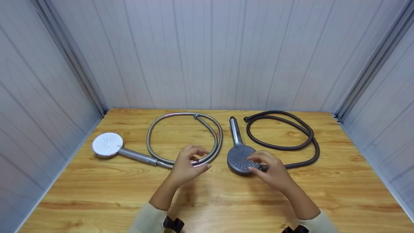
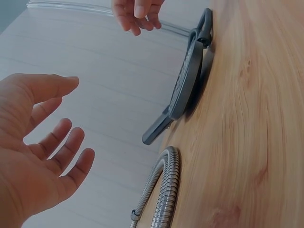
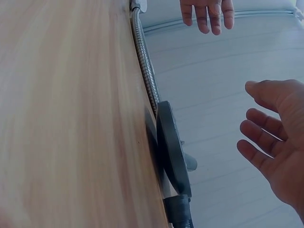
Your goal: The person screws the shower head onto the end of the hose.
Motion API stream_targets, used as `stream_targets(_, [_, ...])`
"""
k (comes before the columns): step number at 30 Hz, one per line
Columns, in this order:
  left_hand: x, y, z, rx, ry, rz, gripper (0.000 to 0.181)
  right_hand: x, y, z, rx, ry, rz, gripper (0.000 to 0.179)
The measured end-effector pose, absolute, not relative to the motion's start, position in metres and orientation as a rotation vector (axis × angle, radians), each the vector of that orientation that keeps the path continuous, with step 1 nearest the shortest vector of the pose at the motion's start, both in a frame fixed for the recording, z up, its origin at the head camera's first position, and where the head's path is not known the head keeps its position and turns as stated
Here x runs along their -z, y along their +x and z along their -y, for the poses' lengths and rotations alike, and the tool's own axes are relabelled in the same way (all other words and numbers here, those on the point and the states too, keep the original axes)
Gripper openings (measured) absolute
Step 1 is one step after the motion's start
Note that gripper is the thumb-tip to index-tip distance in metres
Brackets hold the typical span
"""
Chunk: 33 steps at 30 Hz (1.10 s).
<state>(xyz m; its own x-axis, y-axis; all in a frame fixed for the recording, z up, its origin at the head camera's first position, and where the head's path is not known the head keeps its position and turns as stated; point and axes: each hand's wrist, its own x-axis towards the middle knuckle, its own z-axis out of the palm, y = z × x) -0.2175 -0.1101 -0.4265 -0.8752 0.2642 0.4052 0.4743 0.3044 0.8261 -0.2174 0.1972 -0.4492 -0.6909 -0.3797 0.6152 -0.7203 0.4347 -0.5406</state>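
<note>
Both hands hover above the table with loosely bent fingers and nothing between them. In the head view my left hand (image 1: 188, 165) overlaps the lower part of a coiled silver metal hose (image 1: 148, 132). That hose joins the handle of a silver shower head with a white face (image 1: 107, 144) on the left. My right hand (image 1: 272, 170) hangs over the right edge of a dark grey shower head (image 1: 241, 158), whose handle points away from me. A gap between right hand and grey shower head (image 3: 172, 147) shows in the right wrist view. A dark hose (image 1: 284, 148) lies looped behind the right hand.
The wood-grain table (image 1: 106, 200) is bounded by a pale panelled back wall (image 1: 207, 55) and side walls. A dark strap with a small black device (image 1: 173, 224) sits on the left wrist, and a similar black device (image 1: 296, 229) on the right.
</note>
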Motion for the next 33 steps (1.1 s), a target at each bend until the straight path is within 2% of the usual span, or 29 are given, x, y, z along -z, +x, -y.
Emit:
stream_targets(21, [0.431, -0.222, 0.095, 1.662, -0.658, 2.324, 0.031, 0.449, -0.218, -0.221, -1.095, 0.917, 2.261, 0.037])
stream_targets(33, [0.4, -0.203, 0.087, 1.655, -0.66, 2.324, 0.027, 0.445, -0.218, -0.233, -1.087, 0.859, 2.267, 0.035])
